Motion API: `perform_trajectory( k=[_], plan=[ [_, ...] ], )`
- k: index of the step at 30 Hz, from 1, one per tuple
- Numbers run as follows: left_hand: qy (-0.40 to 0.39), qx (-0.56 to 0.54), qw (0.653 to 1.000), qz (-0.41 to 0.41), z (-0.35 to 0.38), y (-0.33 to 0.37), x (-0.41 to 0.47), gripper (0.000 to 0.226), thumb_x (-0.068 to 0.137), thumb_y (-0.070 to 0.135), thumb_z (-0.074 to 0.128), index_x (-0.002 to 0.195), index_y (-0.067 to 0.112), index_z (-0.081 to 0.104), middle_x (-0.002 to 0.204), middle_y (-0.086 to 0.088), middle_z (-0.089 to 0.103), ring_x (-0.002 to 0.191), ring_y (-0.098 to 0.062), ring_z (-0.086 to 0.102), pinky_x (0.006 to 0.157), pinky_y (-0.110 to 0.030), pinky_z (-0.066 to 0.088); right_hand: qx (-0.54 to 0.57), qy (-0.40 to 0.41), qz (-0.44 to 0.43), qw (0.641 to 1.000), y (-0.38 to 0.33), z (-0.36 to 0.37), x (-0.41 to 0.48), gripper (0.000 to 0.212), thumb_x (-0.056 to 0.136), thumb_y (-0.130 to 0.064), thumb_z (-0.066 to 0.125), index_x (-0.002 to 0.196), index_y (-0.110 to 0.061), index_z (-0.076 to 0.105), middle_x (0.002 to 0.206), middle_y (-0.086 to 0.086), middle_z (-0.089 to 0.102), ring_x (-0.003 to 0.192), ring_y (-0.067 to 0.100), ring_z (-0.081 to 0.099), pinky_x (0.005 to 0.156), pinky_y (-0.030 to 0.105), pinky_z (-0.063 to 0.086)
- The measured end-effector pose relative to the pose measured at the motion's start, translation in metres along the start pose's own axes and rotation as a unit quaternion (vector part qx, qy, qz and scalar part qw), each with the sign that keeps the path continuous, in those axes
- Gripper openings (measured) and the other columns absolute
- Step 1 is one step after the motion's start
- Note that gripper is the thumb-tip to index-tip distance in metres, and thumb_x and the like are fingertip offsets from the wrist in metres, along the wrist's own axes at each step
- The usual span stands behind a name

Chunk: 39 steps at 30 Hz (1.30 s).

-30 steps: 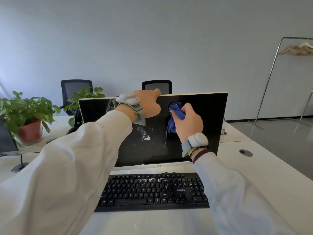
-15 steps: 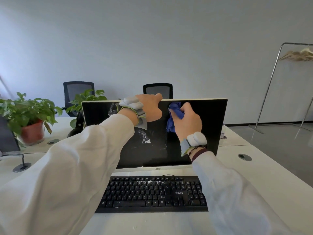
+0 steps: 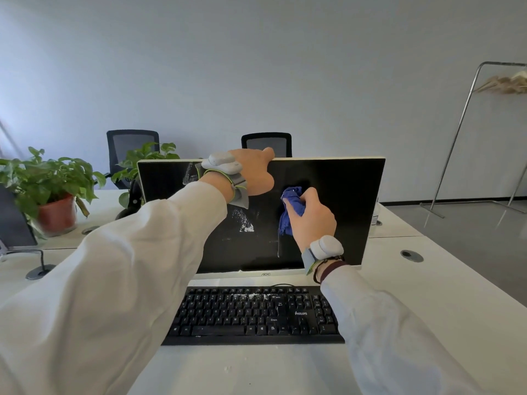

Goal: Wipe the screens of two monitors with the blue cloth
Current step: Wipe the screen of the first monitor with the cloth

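Note:
A black-screened monitor (image 3: 342,212) with a white frame stands on the white desk in front of me. White smears mark its left and middle areas. My left hand (image 3: 253,173) grips the monitor's top edge, fingers hooked over the back. My right hand (image 3: 310,218) holds the bunched blue cloth (image 3: 291,208) against the screen near its middle. A second dark monitor (image 3: 14,220) shows only as a slice at the far left edge.
A black keyboard (image 3: 253,315) lies below the monitor, dusted with white specks. Two potted plants (image 3: 48,183) stand at the left. Two black chairs (image 3: 266,143) sit behind the desk. A metal clothes rack (image 3: 467,132) stands at the right.
My right hand has slid the blue cloth down from the screen's top edge toward its middle. The left hand keeps its grip on the top edge.

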<state>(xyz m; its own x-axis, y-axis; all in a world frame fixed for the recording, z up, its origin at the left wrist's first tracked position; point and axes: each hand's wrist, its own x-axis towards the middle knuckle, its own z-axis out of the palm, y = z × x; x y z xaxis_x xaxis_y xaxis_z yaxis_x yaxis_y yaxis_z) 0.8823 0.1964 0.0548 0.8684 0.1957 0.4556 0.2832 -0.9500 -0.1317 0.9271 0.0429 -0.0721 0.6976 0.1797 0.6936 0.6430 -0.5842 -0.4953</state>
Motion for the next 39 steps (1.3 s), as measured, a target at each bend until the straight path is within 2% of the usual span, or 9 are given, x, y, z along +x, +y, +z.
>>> perform_trajectory(
  k=[8,13,16,19,23,28,31,35,39],
  plan=[
    [-0.009,-0.007,1.000,0.002,0.004,-0.001,0.004,0.039,0.051,0.022,0.034,0.089,0.029,0.036,0.070,0.001,0.054,0.057,-0.025,0.052,0.070,-0.039,0.053,0.016,0.081,0.006,0.997,-0.037,-0.041,0.067,0.034,0.094,-0.052,0.057,0.096,-0.021,0.044,0.079,-0.003,0.058,0.064,0.017,0.055,0.055,0.023,0.036],
    [0.003,-0.012,1.000,-0.011,0.006,-0.002,0.003,0.034,0.055,0.026,0.040,0.088,0.032,0.036,0.067,0.002,0.055,0.057,-0.024,0.052,0.070,-0.040,0.054,0.004,0.055,-0.002,0.998,-0.029,-0.020,0.042,0.034,0.095,-0.046,0.058,0.107,-0.016,0.049,0.088,0.000,0.061,0.078,0.021,0.066,0.069,0.030,0.051],
    [-0.027,-0.027,0.999,0.028,-0.001,-0.002,-0.002,0.034,0.060,0.027,0.042,0.093,0.028,0.038,0.071,0.002,0.055,0.061,-0.023,0.053,0.071,-0.040,0.054,-0.041,0.006,-0.045,0.998,-0.010,0.003,0.007,0.031,0.095,-0.048,0.058,0.106,-0.022,0.046,0.080,-0.006,0.059,0.069,0.015,0.064,0.063,0.025,0.051],
    [-0.005,0.002,1.000,0.001,-0.007,0.005,-0.004,0.034,0.069,0.019,0.053,0.098,0.024,0.038,0.077,0.003,0.052,0.072,-0.026,0.057,0.085,-0.041,0.051,-0.032,-0.017,-0.052,0.998,-0.003,0.008,-0.005,0.032,0.094,-0.048,0.058,0.107,-0.021,0.047,0.080,-0.005,0.062,0.062,0.010,0.057,0.060,0.024,0.051],
    [0.019,-0.011,0.999,0.026,0.003,0.000,-0.004,0.037,0.057,0.027,0.049,0.092,0.030,0.037,0.072,0.004,0.054,0.054,-0.020,0.045,0.065,-0.033,0.049,-0.001,0.053,-0.026,0.998,-0.024,-0.012,0.027,0.030,0.095,-0.046,0.058,0.102,-0.019,0.048,0.083,-0.001,0.062,0.073,0.021,0.065,0.069,0.033,0.056],
    [0.020,-0.009,0.999,0.033,0.007,-0.007,0.001,0.041,0.052,0.028,0.047,0.091,0.029,0.037,0.067,0.006,0.051,0.052,-0.020,0.046,0.065,-0.035,0.053,0.024,0.108,0.000,0.994,-0.041,-0.029,0.061,0.034,0.095,-0.047,0.056,0.103,-0.015,0.049,0.086,0.003,0.064,0.067,0.019,0.059,0.060,0.025,0.044],
    [0.020,-0.021,0.998,0.052,0.004,-0.011,-0.002,0.039,0.056,0.030,0.047,0.095,0.028,0.039,0.069,0.006,0.052,0.055,-0.020,0.049,0.063,-0.034,0.053,0.009,0.097,-0.023,0.995,-0.031,-0.021,0.048,0.036,0.095,-0.045,0.058,0.107,-0.012,0.052,0.090,0.005,0.066,0.070,0.021,0.062,0.066,0.027,0.047],
    [0.030,-0.015,0.999,0.038,0.005,-0.007,-0.001,0.036,0.054,0.028,0.048,0.089,0.032,0.036,0.065,0.006,0.052,0.053,-0.020,0.050,0.064,-0.036,0.054,0.040,0.088,0.037,0.995,-0.013,-0.024,0.035,0.033,0.095,-0.047,0.057,0.106,-0.017,0.050,0.089,-0.001,0.062,0.070,0.015,0.060,0.067,0.028,0.053],
    [0.024,-0.014,0.999,0.041,0.007,-0.002,-0.001,0.036,0.054,0.029,0.047,0.088,0.032,0.036,0.066,0.008,0.053,0.054,-0.020,0.052,0.063,-0.035,0.053,0.107,0.146,0.074,0.981,-0.016,-0.036,0.042,0.033,0.095,-0.047,0.059,0.106,-0.017,0.052,0.089,-0.003,0.063,0.072,0.014,0.060,0.063,0.024,0.049]
  ],
)
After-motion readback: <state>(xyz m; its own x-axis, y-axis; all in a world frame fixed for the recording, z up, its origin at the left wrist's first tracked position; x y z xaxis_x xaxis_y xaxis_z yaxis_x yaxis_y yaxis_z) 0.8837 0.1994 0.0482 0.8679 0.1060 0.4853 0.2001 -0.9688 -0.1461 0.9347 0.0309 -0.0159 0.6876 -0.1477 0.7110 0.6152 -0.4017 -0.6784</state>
